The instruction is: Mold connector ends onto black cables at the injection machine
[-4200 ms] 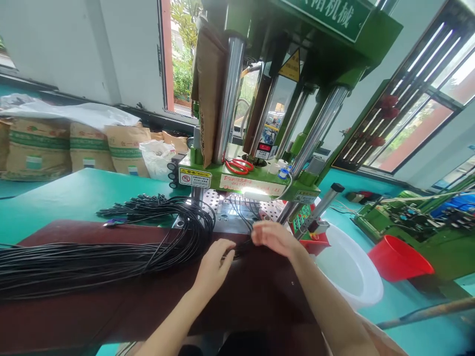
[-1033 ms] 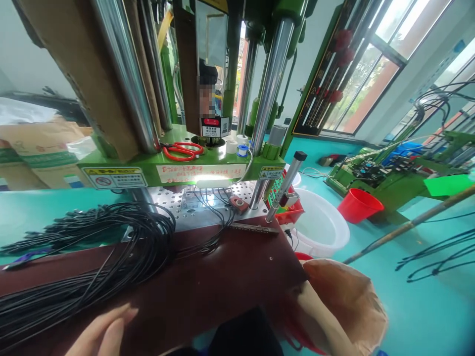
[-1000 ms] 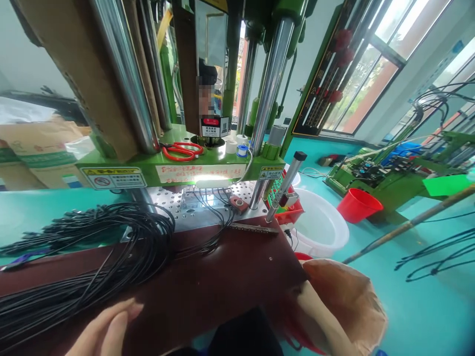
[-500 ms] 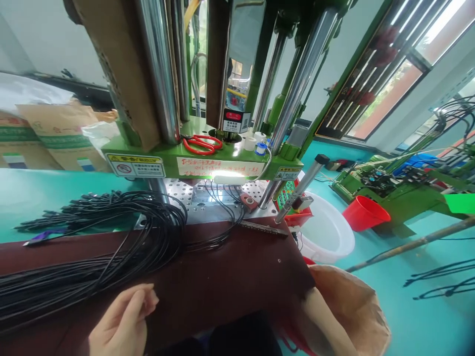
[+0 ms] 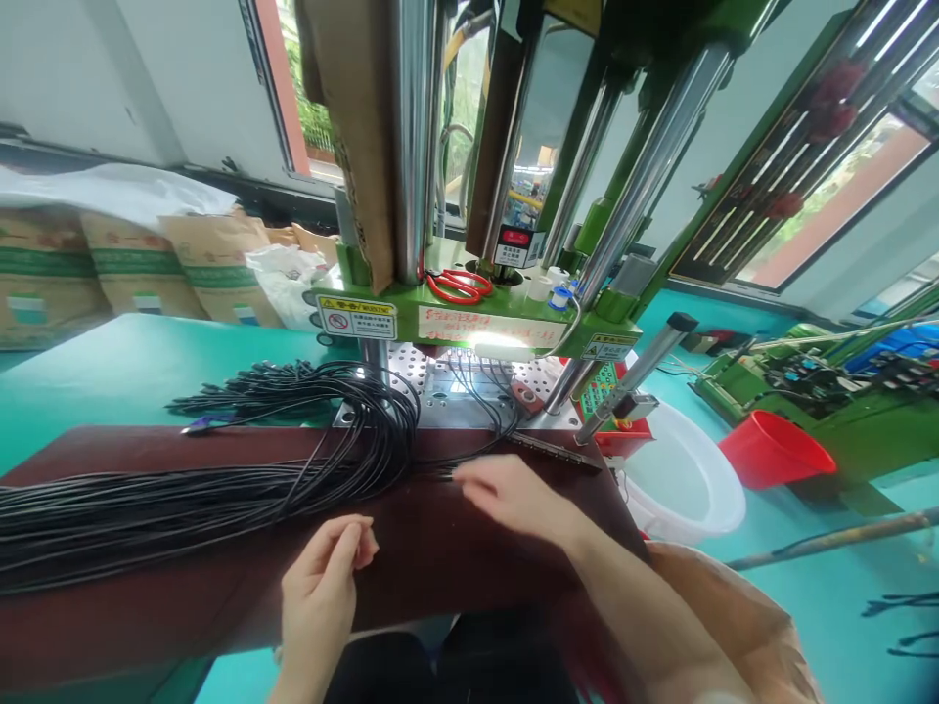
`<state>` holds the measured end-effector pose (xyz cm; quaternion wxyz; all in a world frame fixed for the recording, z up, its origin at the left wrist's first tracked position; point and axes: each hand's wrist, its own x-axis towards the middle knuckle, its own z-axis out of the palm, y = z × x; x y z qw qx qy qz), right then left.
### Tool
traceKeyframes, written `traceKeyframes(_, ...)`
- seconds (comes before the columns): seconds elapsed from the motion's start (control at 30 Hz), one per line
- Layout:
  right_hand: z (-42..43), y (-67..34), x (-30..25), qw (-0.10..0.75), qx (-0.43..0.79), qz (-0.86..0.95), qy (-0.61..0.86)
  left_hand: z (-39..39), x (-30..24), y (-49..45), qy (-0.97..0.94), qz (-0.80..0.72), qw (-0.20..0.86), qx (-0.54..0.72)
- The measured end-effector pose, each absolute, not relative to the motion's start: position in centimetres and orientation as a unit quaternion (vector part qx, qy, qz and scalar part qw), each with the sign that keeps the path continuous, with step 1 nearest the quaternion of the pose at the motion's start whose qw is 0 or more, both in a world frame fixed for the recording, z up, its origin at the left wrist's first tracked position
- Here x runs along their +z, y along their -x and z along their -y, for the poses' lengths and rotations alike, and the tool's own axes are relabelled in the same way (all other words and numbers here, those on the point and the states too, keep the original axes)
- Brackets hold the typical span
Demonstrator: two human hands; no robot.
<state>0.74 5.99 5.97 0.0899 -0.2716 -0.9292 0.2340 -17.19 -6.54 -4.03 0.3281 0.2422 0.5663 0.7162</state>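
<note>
My left hand (image 5: 330, 572) is closed above the front of the brown table, thumb and index finger pressed together. Whatever is between them, if anything, is hidden. My right hand (image 5: 514, 494) reaches in from the right, fingers stretched left and thumb slightly apart, over a few cables in front of the press. Its fingertips hide part of those cables; contact cannot be made out. A thick bundle of black cables (image 5: 220, 499) lies along the table, loops near the press, and bends back to the left. Several thin cables (image 5: 476, 386) run into the lit metal mould plate (image 5: 455, 396).
The green press (image 5: 411, 318) stands ahead, with red-handled scissors (image 5: 459, 286) on its ledge. To the right are a button panel (image 5: 600, 391), a white tub (image 5: 682, 474), a red bucket (image 5: 778, 450) and a brown paper bag (image 5: 734, 596). Paper sacks (image 5: 132, 259) stand at back left.
My right hand has come from the table's right edge to the cables before the press. My left hand stays closed and appears farther right, as the view has turned left.
</note>
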Motion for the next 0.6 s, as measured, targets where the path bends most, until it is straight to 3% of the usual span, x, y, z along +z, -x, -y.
traceKeyframes(0.1, -11.5, 4.8, 4.7, 0.061, 0.004, 0.918, 0.392, 6.6, -3.8, 17.1, -0.267, -0.593, 0.318, 0.69)
traceKeyframes(0.17, -14.3, 7.4, 3.9, 0.054, -0.057, 0.893, 0.443, 6.6, -3.6, 17.1, -0.274, -0.604, 0.314, 0.679)
traceKeyframes(0.6, -19.8, 10.9, 2.2, -0.004, -0.109, 0.864, 0.491, 6.1, -3.5, 17.1, -0.269, -0.574, 0.323, 0.703)
